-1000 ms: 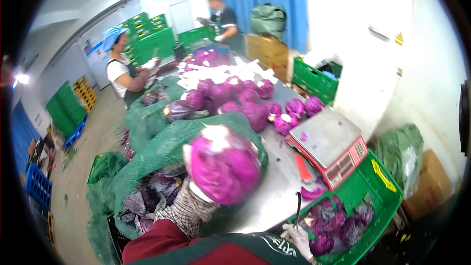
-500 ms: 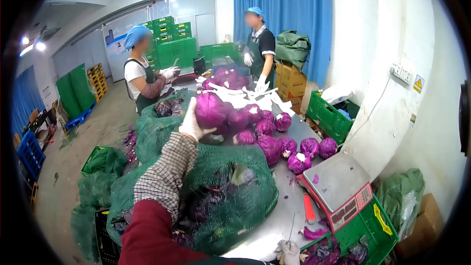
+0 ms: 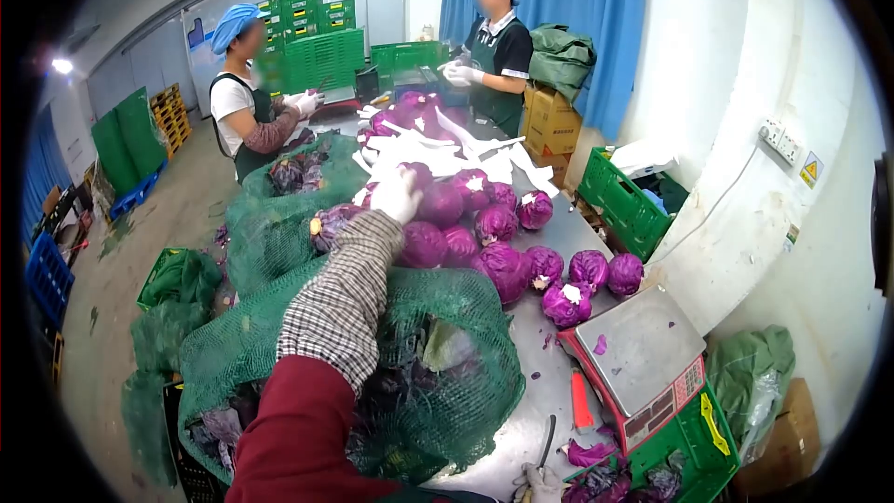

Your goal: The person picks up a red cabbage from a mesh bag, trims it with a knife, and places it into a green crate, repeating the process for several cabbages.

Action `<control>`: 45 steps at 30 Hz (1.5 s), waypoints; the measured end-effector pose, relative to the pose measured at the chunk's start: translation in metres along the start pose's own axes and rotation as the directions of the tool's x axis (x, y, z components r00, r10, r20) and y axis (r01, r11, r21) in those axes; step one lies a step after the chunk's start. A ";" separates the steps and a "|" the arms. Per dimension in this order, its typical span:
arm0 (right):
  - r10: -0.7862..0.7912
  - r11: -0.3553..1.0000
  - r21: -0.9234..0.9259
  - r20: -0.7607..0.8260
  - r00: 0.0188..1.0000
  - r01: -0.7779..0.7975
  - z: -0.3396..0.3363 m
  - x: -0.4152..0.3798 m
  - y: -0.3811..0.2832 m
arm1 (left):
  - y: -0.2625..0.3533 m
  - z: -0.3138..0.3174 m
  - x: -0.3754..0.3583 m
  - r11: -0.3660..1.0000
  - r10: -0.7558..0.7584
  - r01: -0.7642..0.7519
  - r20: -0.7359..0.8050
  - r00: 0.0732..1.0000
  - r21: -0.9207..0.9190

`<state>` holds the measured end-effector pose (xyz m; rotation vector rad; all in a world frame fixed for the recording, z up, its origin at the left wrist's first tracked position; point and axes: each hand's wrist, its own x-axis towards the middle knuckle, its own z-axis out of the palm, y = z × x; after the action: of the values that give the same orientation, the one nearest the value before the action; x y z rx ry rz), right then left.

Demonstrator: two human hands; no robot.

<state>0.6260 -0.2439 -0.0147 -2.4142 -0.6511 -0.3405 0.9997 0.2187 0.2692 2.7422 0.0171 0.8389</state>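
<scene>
My left hand, in a white glove, reaches over the pile on the metal table. Its slightly blurred fingers are against a purple cabbage, which they partly hide. At the bottom edge, my gloved right hand is closed on a knife, blade pointing up. Several trimmed purple cabbages lie right of my left arm. Under that arm, a green mesh sack holds untrimmed cabbages with dark outer leaves.
A red-edged scale stands right of the cabbages, beside a red-orange strip-like object. A green crate holds cut leaves. White netting lies mid-table. Two co-workers in blue caps stand at the far end. The wall borders the right side.
My left hand has carried the cabbage forward to the pile and lowered it there. My right hand still holds the knife. The co-worker at the far right has brought both hands together.
</scene>
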 end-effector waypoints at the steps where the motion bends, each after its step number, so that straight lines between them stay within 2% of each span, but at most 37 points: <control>1: -0.027 0.999 -0.024 -0.045 0.999 0.026 -0.001 0.002 -0.003 | -0.002 -0.007 0.006 0.998 -0.046 0.042 -0.110 0.993 -0.035; 2: -0.058 0.997 -0.047 -0.088 0.994 0.054 -0.003 0.006 -0.006 | -0.005 -0.017 0.010 0.994 -0.096 0.082 -0.220 0.971 -0.071; 3: 0.229 0.939 0.268 -0.020 0.973 -0.215 -0.013 0.016 -0.019 | -0.007 -0.033 0.014 0.989 -0.090 0.061 -0.225 0.970 -0.135; 4: 0.461 0.717 0.524 0.138 0.877 -0.459 -0.029 0.029 -0.038 | -0.008 -0.053 0.014 0.980 -0.086 0.040 -0.232 0.969 -0.196; 5: 0.598 0.372 0.671 0.355 0.719 -0.641 -0.039 0.038 -0.051 | -0.002 -0.074 0.011 0.954 -0.164 0.111 -0.172 0.971 -0.279; 6: 0.609 0.361 0.676 0.351 0.711 -0.643 -0.041 0.042 -0.054 | -0.009 -0.080 0.009 0.933 -0.180 0.095 -0.221 0.959 -0.348; 8: 0.638 0.339 0.680 0.341 0.690 -0.650 -0.041 0.043 -0.057 | 0.016 -0.127 -0.016 0.901 -0.138 0.071 -0.127 0.982 -0.429; 9: 0.625 0.337 0.668 0.369 0.688 -0.663 -0.039 0.040 -0.054 | 0.012 -0.131 -0.028 0.803 -0.111 0.056 -0.056 0.992 -0.594; 10: 0.611 0.257 0.643 0.470 0.637 -0.721 -0.041 0.039 -0.047 | 0.048 -0.170 -0.058 0.841 -0.049 0.037 -0.008 0.999 -0.540; 12: 0.648 0.228 0.727 0.383 0.659 -0.647 -0.048 0.047 -0.065 | 0.062 -0.194 -0.107 0.701 0.060 0.111 0.213 0.975 -0.705; 14: 0.657 0.233 0.746 0.353 0.666 -0.624 -0.046 0.046 -0.067 | 0.082 -0.215 -0.157 0.779 0.229 0.049 0.357 0.906 -0.625; 16: 0.663 0.229 0.757 0.339 0.667 -0.612 -0.046 0.045 -0.069 | 0.085 -0.214 -0.199 0.835 0.328 0.082 0.612 0.719 -0.544; 18: 0.645 0.210 0.785 0.337 0.686 -0.583 -0.050 0.044 -0.073 | 0.082 -0.195 -0.234 0.894 0.357 0.020 0.737 0.574 -0.449; 20: 0.617 0.210 0.814 0.318 0.720 -0.541 -0.053 0.042 -0.077 | 0.067 -0.159 -0.264 0.973 0.215 -0.059 0.780 0.587 -0.224; 21: 0.584 0.258 0.801 0.317 0.747 -0.541 -0.060 0.044 -0.082 | 0.060 -0.142 -0.278 0.974 0.214 -0.097 0.695 0.687 -0.204; 22: 0.573 0.264 0.803 0.315 0.757 -0.534 -0.058 0.043 -0.081 | 0.065 -0.130 -0.288 0.955 0.237 -0.106 0.497 0.835 -0.278; 24: 0.561 0.277 0.808 0.303 0.771 -0.520 -0.054 0.039 -0.079 | 0.082 -0.114 -0.287 0.913 0.378 -0.285 0.342 0.860 -0.294; 26: 0.555 0.268 0.791 0.339 0.760 -0.549 -0.061 0.042 -0.086 | 0.110 -0.101 -0.289 0.910 0.382 -0.294 0.318 0.868 -0.291; 27: 0.521 0.387 0.786 0.245 0.818 -0.482 -0.068 0.047 -0.087 | 0.123 -0.095 -0.291 0.896 0.383 -0.291 0.249 0.890 -0.335; 28: 0.476 0.497 0.765 0.155 0.866 -0.410 -0.076 0.055 -0.088 | 0.128 -0.081 -0.295 0.901 0.375 -0.316 0.165 0.912 -0.298; 30: 0.362 0.680 0.690 -0.022 0.932 -0.248 -0.090 0.077 -0.099 | 0.143 -0.066 -0.304 0.887 0.314 -0.280 0.035 0.949 -0.368; 31: 0.359 0.685 0.695 -0.060 0.931 -0.219 -0.103 0.092 -0.109 | 0.152 -0.070 -0.309 0.899 0.312 -0.275 0.056 0.949 -0.341; 32: 0.285 0.571 0.810 -0.041 0.958 -0.135 -0.119 0.106 -0.124 | 0.159 -0.075 -0.312 0.910 0.310 -0.274 0.072 0.948 -0.312; 33: 0.275 0.494 0.860 -0.014 0.961 -0.128 -0.137 0.123 -0.149 | 0.158 -0.072 -0.313 0.864 0.392 -0.374 -0.017 0.920 -0.338; 34: 0.260 0.413 0.902 0.014 0.965 -0.124 -0.152 0.137 -0.174 | 0.157 -0.071 -0.314 0.882 0.375 -0.353 0.011 0.927 -0.314; 36: 0.058 0.494 0.853 0.162 0.985 -0.169 -0.168 0.155 -0.201 | 0.153 -0.068 -0.312 0.916 0.332 -0.307 0.056 0.942 -0.259; 37: 0.011 0.389 0.908 0.167 0.986 -0.158 -0.156 0.158 -0.210 | 0.149 -0.063 -0.308 0.888 0.361 -0.362 -0.057 0.931 -0.284; 38: -0.027 0.483 0.856 0.225 0.974 -0.184 -0.155 0.163 -0.220 | 0.148 -0.062 -0.305 0.880 0.327 -0.311 -0.017 0.945 -0.359; 40: 0.034 0.549 0.791 0.300 0.953 -0.269 -0.129 0.166 -0.214 | 0.148 -0.062 -0.297 0.895 0.299 -0.257 0.063 0.952 -0.364; 41: 0.123 0.508 0.796 0.312 0.942 -0.330 -0.122 0.163 -0.208 | 0.151 -0.066 -0.296 0.895 0.276 -0.232 0.066 0.959 -0.382; 42: 0.198 0.531 0.765 0.308 0.931 -0.366 -0.114 0.160 -0.196 | 0.154 -0.070 -0.295 0.893 0.252 -0.205 0.068 0.965 -0.401; 43: 0.252 0.559 0.756 0.235 0.939 -0.340 -0.106 0.156 -0.185 | 0.151 -0.071 -0.292 0.905 0.194 -0.117 0.150 0.970 -0.409; 44: 0.306 0.586 0.744 0.165 0.938 -0.322 -0.096 0.149 -0.174 | 0.149 -0.076 -0.288 0.873 0.186 -0.106 0.124 0.975 -0.477; 45: 0.276 0.715 0.664 0.023 0.961 -0.221 -0.087 0.146 -0.159 | 0.142 -0.074 -0.287 0.847 0.177 -0.076 0.145 0.973 -0.526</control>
<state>0.6588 -0.1333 0.1870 -1.7491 -0.3175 -0.0607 0.7106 0.0749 0.2083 2.3060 -0.3793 0.5098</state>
